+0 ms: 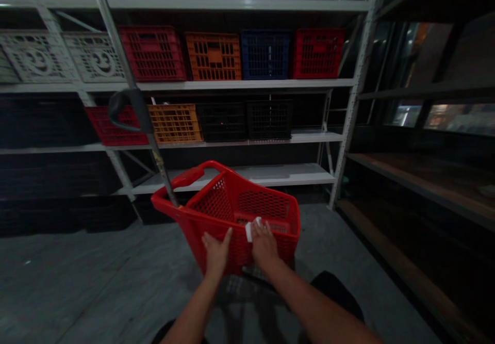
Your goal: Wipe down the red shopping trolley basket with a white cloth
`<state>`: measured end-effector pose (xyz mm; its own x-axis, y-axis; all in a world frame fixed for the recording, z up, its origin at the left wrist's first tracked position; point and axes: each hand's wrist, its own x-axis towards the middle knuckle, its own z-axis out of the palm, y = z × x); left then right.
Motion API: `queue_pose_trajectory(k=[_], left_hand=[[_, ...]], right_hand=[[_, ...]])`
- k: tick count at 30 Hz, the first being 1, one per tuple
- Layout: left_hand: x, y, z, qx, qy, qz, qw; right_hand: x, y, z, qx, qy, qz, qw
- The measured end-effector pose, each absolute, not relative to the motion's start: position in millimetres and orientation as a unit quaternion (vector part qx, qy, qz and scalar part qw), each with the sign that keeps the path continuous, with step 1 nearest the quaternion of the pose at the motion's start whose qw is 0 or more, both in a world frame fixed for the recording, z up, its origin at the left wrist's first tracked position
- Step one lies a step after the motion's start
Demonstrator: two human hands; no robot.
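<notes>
White scrap [249, 231] beneath right fingers [261, 226]

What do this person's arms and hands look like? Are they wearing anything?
The left arm and right arm are bare, with no sleeves in view. The left hand and right hand wear no gloves, and no watch or ring shows in the dim light.

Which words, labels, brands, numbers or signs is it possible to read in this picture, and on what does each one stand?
None can be read. The white slip at the right hand on the red plastic shopping basket is too small and blurred to read; the white crates show only a moulded pattern.
</notes>
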<state>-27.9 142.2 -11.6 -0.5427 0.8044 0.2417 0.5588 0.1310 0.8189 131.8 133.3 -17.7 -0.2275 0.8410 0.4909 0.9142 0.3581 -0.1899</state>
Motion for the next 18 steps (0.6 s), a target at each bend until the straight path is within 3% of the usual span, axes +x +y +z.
queue_pose_trajectory(k=[5,12,18], left_hand=[[15,161,-11,0.427,0.757,0.454,0.199],[14,168,-7,0.444,0.742,0.457,0.210],[8,178,-5,0.453,0.733,0.464,0.206]], right_hand=[[110,130,-19,-0.513,-0.816,-0.050,0.262],[192,99,-73,-0.462,-0.818,-0.134,0.317],[245,113,-80,-0.539,-0.779,-0.105,0.304]])
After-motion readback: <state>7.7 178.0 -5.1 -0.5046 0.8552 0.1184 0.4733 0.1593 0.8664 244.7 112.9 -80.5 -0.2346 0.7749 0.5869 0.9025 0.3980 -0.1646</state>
